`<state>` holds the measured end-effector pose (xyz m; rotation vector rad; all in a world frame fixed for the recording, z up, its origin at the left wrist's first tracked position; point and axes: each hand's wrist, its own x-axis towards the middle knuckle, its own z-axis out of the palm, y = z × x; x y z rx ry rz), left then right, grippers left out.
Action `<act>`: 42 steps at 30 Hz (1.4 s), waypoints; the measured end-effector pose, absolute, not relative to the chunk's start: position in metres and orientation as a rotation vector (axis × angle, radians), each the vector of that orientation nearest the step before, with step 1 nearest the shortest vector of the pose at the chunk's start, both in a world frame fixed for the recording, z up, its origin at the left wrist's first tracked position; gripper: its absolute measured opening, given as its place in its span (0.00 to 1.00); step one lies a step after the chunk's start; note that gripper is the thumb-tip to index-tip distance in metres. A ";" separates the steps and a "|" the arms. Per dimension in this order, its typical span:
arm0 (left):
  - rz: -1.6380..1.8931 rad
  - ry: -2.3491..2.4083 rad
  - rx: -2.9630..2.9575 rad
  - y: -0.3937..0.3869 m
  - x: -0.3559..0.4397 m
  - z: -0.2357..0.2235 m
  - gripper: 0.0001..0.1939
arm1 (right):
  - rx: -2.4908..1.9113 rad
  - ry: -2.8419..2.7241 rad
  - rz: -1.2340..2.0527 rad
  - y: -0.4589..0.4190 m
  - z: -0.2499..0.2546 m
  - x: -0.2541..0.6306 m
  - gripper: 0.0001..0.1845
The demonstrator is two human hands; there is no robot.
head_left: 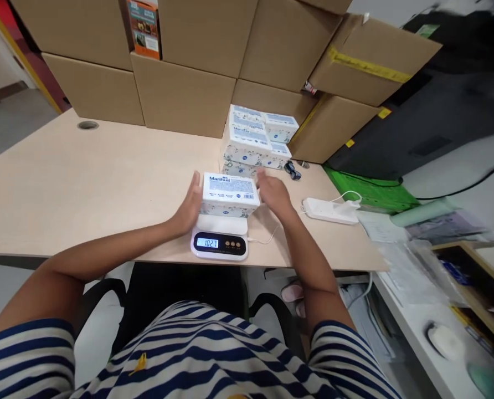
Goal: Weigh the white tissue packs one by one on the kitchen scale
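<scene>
A white tissue pack printed "Manhua" is held between my two hands, over the plate of a small white digital scale. Whether the pack rests on the plate or hovers just above it, I cannot tell. The lit display appears to read 1027, with a short dash at its left. Against the pack's left end lies my left hand, fingers straight and upright. My right hand presses the right end, its fingers partly hidden. Behind them, more tissue packs are stacked against the cartons.
Large cardboard cartons line the back of the wooden desk. On the right lie a white power strip, a bundled dark cable and a green bag-like sheet. A thin white cord runs from the scale. An orange box sits among the cartons.
</scene>
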<state>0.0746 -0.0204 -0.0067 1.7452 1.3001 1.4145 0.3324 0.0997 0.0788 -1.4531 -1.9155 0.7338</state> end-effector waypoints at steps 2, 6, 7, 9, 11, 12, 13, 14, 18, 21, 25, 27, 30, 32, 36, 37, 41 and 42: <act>1.486 1.392 1.733 -0.010 0.051 -0.007 0.54 | -1.373 -1.706 0.618 0.109 0.072 0.339 0.51; 1.566 1.519 1.533 0.012 0.017 -0.009 0.68 | -1.238 -1.407 0.361 0.125 0.049 0.355 0.50; 1.544 1.538 1.423 0.016 0.014 -0.010 0.68 | -1.228 -1.385 0.321 0.128 0.043 0.359 0.49; 1.474 1.556 1.275 0.018 0.016 -0.013 0.67 | -1.211 -1.374 0.256 0.133 0.033 0.364 0.49; 1.422 1.560 1.248 0.015 0.023 -0.013 0.68 | -1.188 -1.381 0.197 0.137 0.027 0.366 0.49; 1.411 1.557 1.248 0.012 0.027 -0.013 0.68 | -1.176 -1.391 0.176 0.137 0.025 0.367 0.49; 1.404 1.547 1.247 0.008 0.032 -0.012 0.68 | -1.167 -1.405 0.163 0.137 0.024 0.367 0.49; 1.396 1.531 1.251 0.005 0.035 -0.011 0.67 | -1.160 -1.421 0.155 0.136 0.023 0.366 0.49; 1.335 1.472 1.316 -0.008 0.044 -0.007 0.62 | -1.142 -1.472 0.156 0.130 0.022 0.364 0.49; 1.320 1.469 1.356 -0.009 0.045 -0.006 0.62 | -1.146 -1.471 0.193 0.128 0.022 0.363 0.51; 1.332 1.476 1.373 -0.009 0.045 -0.005 0.60 | -1.164 -1.454 0.249 0.127 0.024 0.363 0.52; 1.331 1.477 1.373 -0.010 0.046 -0.003 0.59 | -1.174 -1.447 0.262 0.126 0.025 0.363 0.52; 1.327 1.484 1.381 -0.011 0.047 -0.001 0.61 | -1.182 -1.451 0.277 0.123 0.027 0.361 0.51; 1.334 1.489 1.380 -0.011 0.047 -0.001 0.61 | -1.185 -1.459 0.281 0.122 0.028 0.359 0.51; 1.343 1.492 1.354 -0.010 0.048 -0.001 0.59 | -1.183 -1.460 0.277 0.120 0.030 0.356 0.50; 1.345 1.491 1.352 -0.010 0.048 -0.002 0.59 | -1.181 -1.457 0.277 0.120 0.030 0.356 0.50; 1.349 1.500 1.345 -0.011 0.049 -0.003 0.60 | -1.196 -1.466 0.282 0.118 0.033 0.355 0.50; 1.349 1.506 1.344 -0.011 0.049 -0.003 0.60 | -1.200 -1.477 0.291 0.118 0.033 0.356 0.50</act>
